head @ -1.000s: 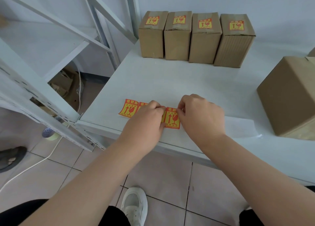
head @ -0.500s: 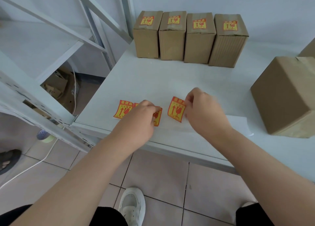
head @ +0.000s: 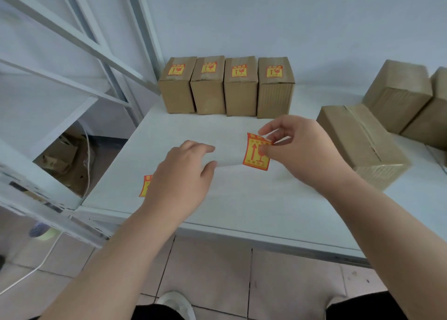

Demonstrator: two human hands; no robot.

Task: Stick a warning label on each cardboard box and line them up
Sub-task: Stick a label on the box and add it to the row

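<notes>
Right hand (head: 300,150) pinches warning label (head: 256,154) above table (head: 242,199); left hand (head: 181,174) flat, apparently empty, beside it.

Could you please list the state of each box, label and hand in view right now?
Four boxes in the back row: upright, side by side, labelled on top.
Nearest box on the right: taped shut, no label visible.
Peeled label: lifted, pinched by right hand.
Left hand: open, over the label sheet.

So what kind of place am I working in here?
Probably a small stockroom or packing area: plain brown cardboard boxes on a white worktable, pale metal shelving alongside, and red-and-yellow warning labels being stuck on.
</notes>
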